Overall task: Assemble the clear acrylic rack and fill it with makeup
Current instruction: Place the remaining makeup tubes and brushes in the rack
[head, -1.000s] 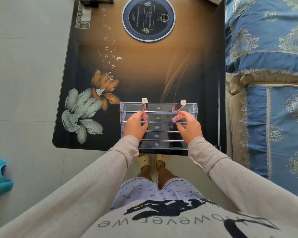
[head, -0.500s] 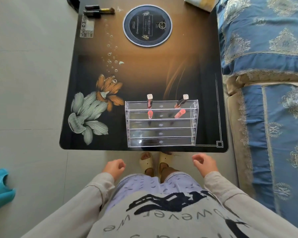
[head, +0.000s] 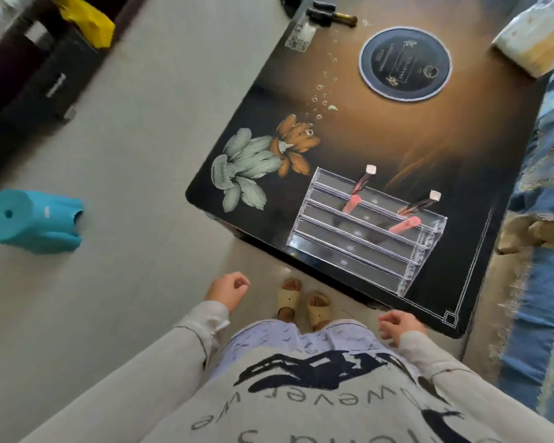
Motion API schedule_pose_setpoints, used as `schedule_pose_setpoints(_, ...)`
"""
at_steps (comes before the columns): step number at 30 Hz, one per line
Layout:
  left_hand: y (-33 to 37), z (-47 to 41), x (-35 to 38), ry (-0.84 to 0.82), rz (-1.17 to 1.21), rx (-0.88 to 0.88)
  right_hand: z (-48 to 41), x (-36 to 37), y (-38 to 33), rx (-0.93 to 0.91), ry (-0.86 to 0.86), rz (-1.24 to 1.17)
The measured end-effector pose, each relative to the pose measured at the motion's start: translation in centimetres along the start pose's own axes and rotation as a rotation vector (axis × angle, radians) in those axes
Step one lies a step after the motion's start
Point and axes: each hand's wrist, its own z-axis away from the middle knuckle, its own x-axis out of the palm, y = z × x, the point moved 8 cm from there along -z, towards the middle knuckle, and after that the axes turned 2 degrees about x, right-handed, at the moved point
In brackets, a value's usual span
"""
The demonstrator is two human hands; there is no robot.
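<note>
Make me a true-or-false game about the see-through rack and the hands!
1. The left hand and the right hand hold nothing. True.
2. The clear rack lies on the floor. False: it stands on the table.
3. Two pink tubes sit in the rack. True.
4. The rack's nearest row holds makeup. False: nothing shows in that row.

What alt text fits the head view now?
Clear acrylic stepped rack stands near the front edge of a dark flower-printed table, with two white-capped dark tubes in its back row and two pink tubes one row forward. Left hand and right hand hang loosely curled, empty.
</note>
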Motion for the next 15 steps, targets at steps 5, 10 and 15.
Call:
schedule_pose_setpoints(5,-4.4,5.7,2.9,0.094,0.205,-0.152,-0.4,0.4,-3.0,-0.141,-0.121,0.323)
schedule_pose_setpoints(10,-10.0,11.3,8.1,0.156,0.441,-0.333,1.5,3.4,-7.9,-0.392,-0.165,0.539)
schedule_pose_setpoints(15,-15.3,16.3,12.2,0.240,0.576,-0.520,4.7,7.8,-12.3,-0.625,-0.240,0.689)
